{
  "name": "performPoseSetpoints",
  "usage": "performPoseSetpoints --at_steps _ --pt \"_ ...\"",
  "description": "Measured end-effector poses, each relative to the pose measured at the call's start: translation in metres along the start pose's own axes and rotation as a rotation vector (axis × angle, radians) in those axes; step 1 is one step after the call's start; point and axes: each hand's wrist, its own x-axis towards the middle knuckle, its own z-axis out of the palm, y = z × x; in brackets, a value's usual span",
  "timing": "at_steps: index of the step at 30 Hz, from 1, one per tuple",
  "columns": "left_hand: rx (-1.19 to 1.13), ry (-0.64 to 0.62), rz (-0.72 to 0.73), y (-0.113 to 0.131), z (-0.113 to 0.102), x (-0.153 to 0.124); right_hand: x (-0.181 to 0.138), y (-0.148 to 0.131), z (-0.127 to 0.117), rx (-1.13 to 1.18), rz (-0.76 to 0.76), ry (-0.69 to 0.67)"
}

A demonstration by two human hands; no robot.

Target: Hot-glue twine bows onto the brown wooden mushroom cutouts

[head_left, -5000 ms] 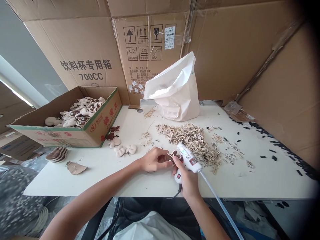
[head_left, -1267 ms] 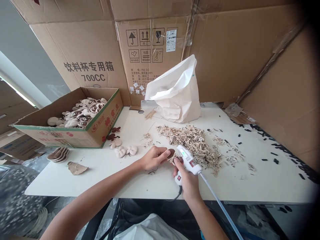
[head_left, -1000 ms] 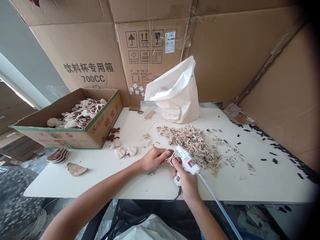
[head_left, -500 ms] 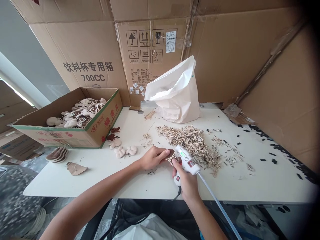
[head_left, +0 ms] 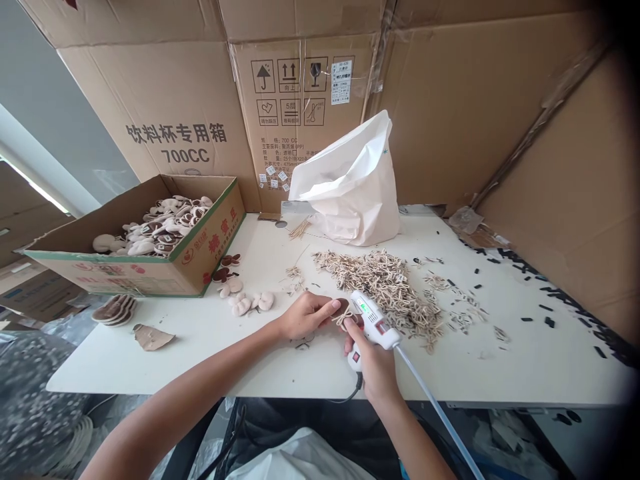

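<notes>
My left hand (head_left: 306,317) pinches a small brown-and-cream plush piece (head_left: 342,309) with a tied straw bow (head_left: 341,319) on it. My right hand (head_left: 371,367) grips a white hot glue gun (head_left: 373,319), its nozzle close beside the bow and its fingers near the piece. A long translucent glue stick (head_left: 435,420) trails from the gun's rear, and a black cord (head_left: 353,400) runs from its handle. Part of the piece is hidden by my fingers and the gun.
A heap of straw bows (head_left: 385,290) lies right of my hands, with black scraps (head_left: 530,300) beyond. A white bag (head_left: 350,187) stands behind. To the left are a cardboard box (head_left: 220,233) of plush pieces, loose pieces (head_left: 241,305), and a brown stack (head_left: 114,309).
The view has shifted slightly. Both hands stay nearly in place, and the glue gun sits a little closer to the bow than in the oldest frame.
</notes>
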Motion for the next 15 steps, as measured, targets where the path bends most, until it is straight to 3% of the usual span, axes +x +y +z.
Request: performPoseSetpoints --at_steps 15 --pt "-0.019 0.027 -0.012 -0.0042 0.0010 -0.0005 -0.0004 0.0004 0.0000 -0.004 -0.009 -0.004"
